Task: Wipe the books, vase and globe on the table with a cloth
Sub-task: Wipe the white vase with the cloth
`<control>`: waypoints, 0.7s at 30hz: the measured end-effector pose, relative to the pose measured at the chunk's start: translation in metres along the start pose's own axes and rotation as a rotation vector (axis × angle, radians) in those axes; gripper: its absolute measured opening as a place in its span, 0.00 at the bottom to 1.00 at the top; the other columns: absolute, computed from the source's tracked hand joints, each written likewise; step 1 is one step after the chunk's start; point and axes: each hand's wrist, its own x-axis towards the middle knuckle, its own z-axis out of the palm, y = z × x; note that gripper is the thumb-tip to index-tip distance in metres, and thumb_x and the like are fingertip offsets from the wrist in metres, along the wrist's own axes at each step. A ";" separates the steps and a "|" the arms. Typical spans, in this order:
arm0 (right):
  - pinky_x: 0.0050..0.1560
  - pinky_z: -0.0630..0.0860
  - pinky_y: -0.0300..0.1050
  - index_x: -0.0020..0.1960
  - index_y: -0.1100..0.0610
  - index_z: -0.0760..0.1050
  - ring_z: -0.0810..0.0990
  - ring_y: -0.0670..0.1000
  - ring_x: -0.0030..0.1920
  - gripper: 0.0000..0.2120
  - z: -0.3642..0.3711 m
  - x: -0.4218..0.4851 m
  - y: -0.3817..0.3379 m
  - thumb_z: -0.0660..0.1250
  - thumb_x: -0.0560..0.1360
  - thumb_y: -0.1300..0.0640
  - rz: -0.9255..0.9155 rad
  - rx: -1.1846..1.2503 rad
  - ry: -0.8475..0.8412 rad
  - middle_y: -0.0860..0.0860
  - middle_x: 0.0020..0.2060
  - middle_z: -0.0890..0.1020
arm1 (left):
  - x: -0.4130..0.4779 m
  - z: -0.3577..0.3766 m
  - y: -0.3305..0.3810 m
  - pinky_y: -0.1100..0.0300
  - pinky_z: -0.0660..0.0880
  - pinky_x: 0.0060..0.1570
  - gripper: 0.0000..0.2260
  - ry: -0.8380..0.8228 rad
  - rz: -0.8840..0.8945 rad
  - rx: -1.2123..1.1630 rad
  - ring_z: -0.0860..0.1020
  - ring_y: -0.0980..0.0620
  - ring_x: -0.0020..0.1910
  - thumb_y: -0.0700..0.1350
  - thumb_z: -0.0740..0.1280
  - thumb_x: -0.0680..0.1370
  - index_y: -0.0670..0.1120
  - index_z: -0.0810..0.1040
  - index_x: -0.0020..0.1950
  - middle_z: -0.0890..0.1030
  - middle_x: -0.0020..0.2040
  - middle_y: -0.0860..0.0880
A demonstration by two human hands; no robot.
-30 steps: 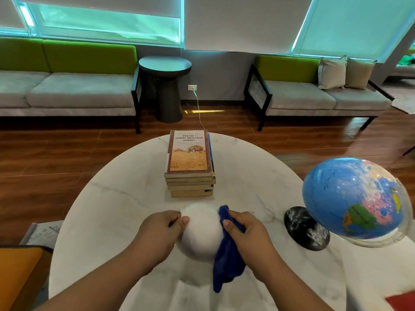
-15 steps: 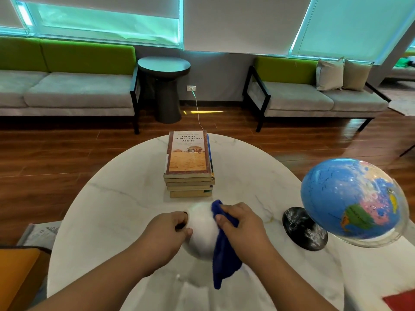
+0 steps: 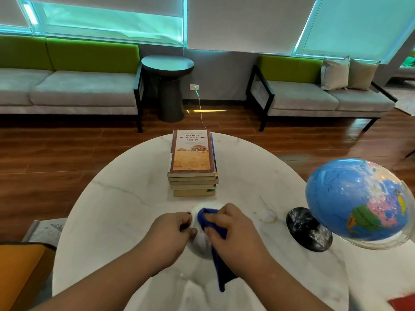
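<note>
Tally on the marble table [image 3: 107,198]
One vase [image 3: 201,243], one globe [image 3: 357,198], one cloth [image 3: 224,272], and a stack of perhaps six books [image 3: 192,153].

The round white marble surface [image 3: 116,212] has faint grey veins. A stack of books [image 3: 192,167] lies flat at its far middle. Nearer stands a white vase [image 3: 200,242], just in front of the stack. The globe [image 3: 357,198] rests on its black marbled base [image 3: 308,230] by the right edge, and a brownish ring stain [image 3: 267,217] shows between vase and base.

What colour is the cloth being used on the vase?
Dark blue cloth, held against the white vase; seen in the head view.
</note>
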 end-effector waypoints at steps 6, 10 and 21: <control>0.51 0.67 0.34 0.67 0.46 0.72 0.71 0.45 0.48 0.16 -0.010 0.020 -0.018 0.59 0.80 0.50 -0.024 -0.168 -0.018 0.42 0.49 0.65 | 0.001 0.003 0.002 0.65 0.63 0.30 0.14 0.011 0.004 0.025 0.67 0.55 0.30 0.42 0.66 0.78 0.47 0.69 0.33 0.70 0.31 0.51; 0.44 0.64 0.25 0.63 0.48 0.77 0.70 0.42 0.45 0.14 -0.002 0.002 -0.010 0.62 0.78 0.51 -0.139 -0.139 -0.097 0.41 0.45 0.66 | -0.001 0.002 -0.003 0.63 0.67 0.35 0.08 -0.003 -0.027 -0.074 0.71 0.52 0.34 0.40 0.66 0.78 0.42 0.75 0.39 0.76 0.35 0.44; 0.48 0.70 0.36 0.63 0.47 0.76 0.72 0.46 0.46 0.15 0.005 0.001 -0.013 0.62 0.78 0.51 -0.203 -0.170 -0.040 0.43 0.47 0.66 | 0.002 0.000 -0.004 0.60 0.66 0.34 0.05 -0.039 -0.069 -0.181 0.68 0.52 0.33 0.37 0.64 0.76 0.39 0.76 0.41 0.73 0.34 0.45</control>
